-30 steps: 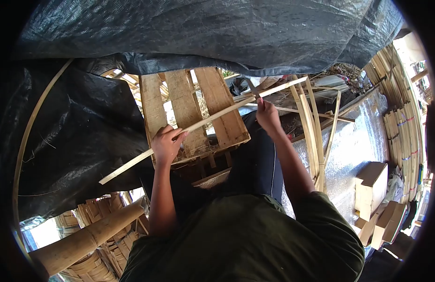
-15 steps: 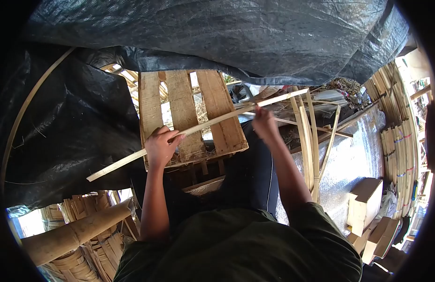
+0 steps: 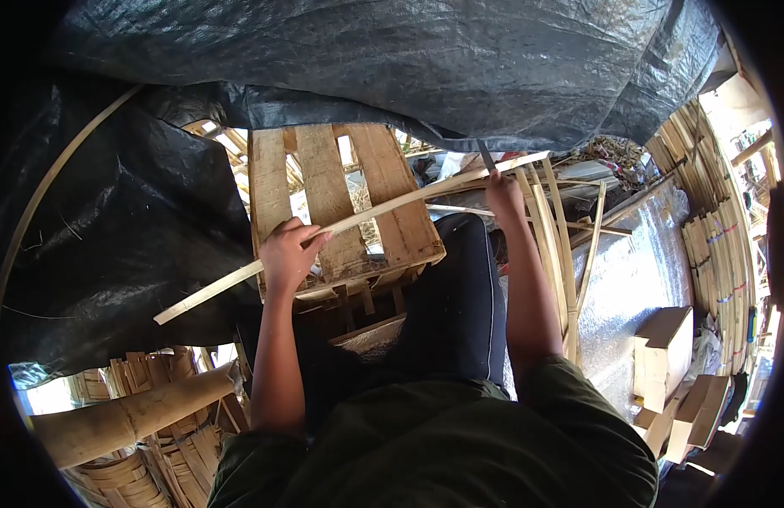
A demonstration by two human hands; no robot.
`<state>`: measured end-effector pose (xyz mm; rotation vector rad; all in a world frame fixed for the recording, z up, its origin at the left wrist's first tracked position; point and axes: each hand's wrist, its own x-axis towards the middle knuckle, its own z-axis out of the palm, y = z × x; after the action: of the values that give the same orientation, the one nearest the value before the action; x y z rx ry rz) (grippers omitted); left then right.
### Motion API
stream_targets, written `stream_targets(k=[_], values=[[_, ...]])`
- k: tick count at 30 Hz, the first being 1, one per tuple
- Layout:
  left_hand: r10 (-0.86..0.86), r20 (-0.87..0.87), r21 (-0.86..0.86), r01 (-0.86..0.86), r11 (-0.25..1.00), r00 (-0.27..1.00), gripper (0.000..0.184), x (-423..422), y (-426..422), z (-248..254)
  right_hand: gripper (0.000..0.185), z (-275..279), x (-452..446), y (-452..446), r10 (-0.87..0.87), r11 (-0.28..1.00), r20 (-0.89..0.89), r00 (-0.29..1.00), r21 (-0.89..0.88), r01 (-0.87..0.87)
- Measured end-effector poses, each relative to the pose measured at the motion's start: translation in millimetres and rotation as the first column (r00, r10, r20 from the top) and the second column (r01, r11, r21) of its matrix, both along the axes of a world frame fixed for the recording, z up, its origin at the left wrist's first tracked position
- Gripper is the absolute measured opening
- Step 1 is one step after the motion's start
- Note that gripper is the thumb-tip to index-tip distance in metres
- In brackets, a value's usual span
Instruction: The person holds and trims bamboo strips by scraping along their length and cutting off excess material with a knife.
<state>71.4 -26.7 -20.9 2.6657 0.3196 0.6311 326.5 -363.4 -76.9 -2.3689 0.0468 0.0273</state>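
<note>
A long pale bamboo strip (image 3: 392,204) runs slantwise across a slatted wooden crate (image 3: 324,169), its right end higher in the view. My left hand (image 3: 288,256) is closed round the strip near the crate's front left. In my right hand (image 3: 505,199) is a knife (image 3: 486,157), with its dark blade pointing up and away. The blade lies close to the strip near its right end; whether they touch I cannot tell. My fingers hide the knife's handle.
More bamboo strips (image 3: 546,245) lean at my right, beside a shiny silver sheet (image 3: 637,254). Cardboard boxes (image 3: 665,356) and bundled slats (image 3: 718,262) stand farther right. Black tarpaulin (image 3: 392,68) hangs ahead and at left. A thick bamboo pole (image 3: 138,419) lies lower left.
My right hand has moved right and slightly up along the bamboo strip with the knife. The left hand stays nearly in place, still gripping the strip.
</note>
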Motion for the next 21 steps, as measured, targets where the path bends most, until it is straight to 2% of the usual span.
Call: stream_targets(k=[2,3,4,5,6,8,10,12,13,14,15,16,17,20,21], values=[[0.002,0.007,0.011,-0.002,1.0,1.0,0.031,0,0,-1,0.053,-36,-20,21,0.249,0.968,0.243,0.938,-0.078,-0.236],[0.007,-0.011,0.001,-0.007,1.0,1.0,0.032,-1,1,-1,0.053,-17,-31,26,0.24,0.971,0.244,0.94,-0.078,-0.228],[0.013,-0.027,-0.009,-0.013,1.0,1.0,0.032,-1,2,-1,0.052,21,-44,30,0.245,0.97,-0.024,0.969,-0.011,-0.245],[0.011,-0.024,-0.01,-0.011,1.0,1.0,0.032,-1,2,-1,0.05,43,-52,32,0.255,0.967,-0.288,0.923,0.06,-0.249],[0.012,-0.03,-0.015,-0.012,1.0,0.999,0.033,-1,1,-1,0.05,38,-42,26,0.258,0.966,-0.285,0.923,0.057,-0.252],[0.014,-0.038,-0.022,-0.015,1.0,0.999,0.034,-2,0,-1,0.049,33,-21,13,-0.07,0.989,-0.264,0.962,0.105,0.101],[0.008,-0.028,-0.022,-0.008,1.0,1.0,0.035,-2,0,0,0.046,20,-35,31,-0.052,0.996,-0.21,0.976,0.062,0.067],[0.013,-0.049,-0.015,-0.014,1.0,0.999,0.035,-3,2,-1,0.047,38,-75,54,0.099,0.995,-0.178,0.979,0.002,-0.101],[0.004,-0.042,-0.009,-0.004,1.0,0.999,0.036,-4,2,-1,0.047,-15,-36,31,0.264,0.96,0.087,0.961,-0.117,-0.254],[0.002,-0.027,-0.001,-0.002,1.0,1.0,0.036,-4,5,-2,0.047,-5,-28,25,0.27,0.959,0.093,0.958,-0.119,-0.259],[-0.006,-0.025,0.013,0.006,1.0,1.0,0.036,-3,5,-3,0.05,8,-22,23,0.077,0.996,-0.078,0.994,0.058,-0.073],[0.001,-0.025,0.012,-0.001,1.0,1.0,0.036,-4,6,-5,0.053,19,-19,18,-0.091,0.97,-0.283,0.955,0.192,0.149],[-0.002,-0.031,0.008,0.002,1.0,1.0,0.036,-5,4,-5,0.054,-42,13,2,0.127,0.985,-0.03,0.991,-0.116,-0.13],[0.008,-0.034,-0.007,-0.008,1.0,0.999,0.037,-5,7,1,0.049,-21,-50,55,0.106,0.99,0.026,0.994,-0.1,-0.102],[0.006,-0.049,-0.023,-0.007,1.0,0.999,0.037,-7,6,2,0.049,5,-42,45,0.182,0.968,-0.141,0.973,-0.148,-0.203]])
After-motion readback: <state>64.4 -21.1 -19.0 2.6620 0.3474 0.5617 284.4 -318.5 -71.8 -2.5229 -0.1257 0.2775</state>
